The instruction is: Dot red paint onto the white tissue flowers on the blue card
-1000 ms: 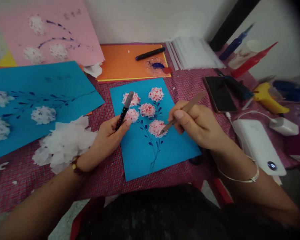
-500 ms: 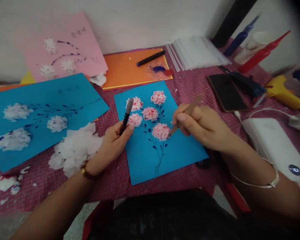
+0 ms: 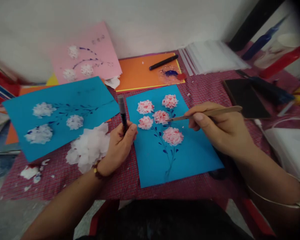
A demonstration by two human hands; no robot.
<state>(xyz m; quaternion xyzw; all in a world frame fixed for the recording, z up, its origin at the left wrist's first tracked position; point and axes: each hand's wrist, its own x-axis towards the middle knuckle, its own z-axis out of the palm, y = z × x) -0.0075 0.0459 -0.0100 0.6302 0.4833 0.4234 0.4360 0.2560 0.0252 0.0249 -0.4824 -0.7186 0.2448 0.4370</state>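
Note:
My left hand (image 3: 122,141) is closed round a dark pen (image 3: 123,111) with a grey end, held upright by the left edge of a blue sheet (image 3: 150,166). Between the fingers of my right hand (image 3: 212,125) is a flat wooden stick (image 3: 210,111), tilted nearly level. Its thin tip reaches the right side of the middle paper flower (image 3: 160,117); whether it touches cannot be told. Several red-and-white puffy flowers sit on this sheet, with dark blue painted stems and leaves. The lowest flower (image 3: 173,136) is just below the stick.
Left of me lie another blue sheet (image 3: 95,90) with white flowers and a pile of white paper petals (image 3: 90,146). Behind are a pink card (image 3: 105,46) and orange sheets (image 3: 132,71) bearing a black marker (image 3: 163,62) and paint. A phone (image 3: 245,100) and power bank (image 3: 287,146) lie right.
My right hand has moved the stick's tip up from the lowest flower to the middle one, and the stick lies flatter. The whole view has shifted left, showing more at that side.

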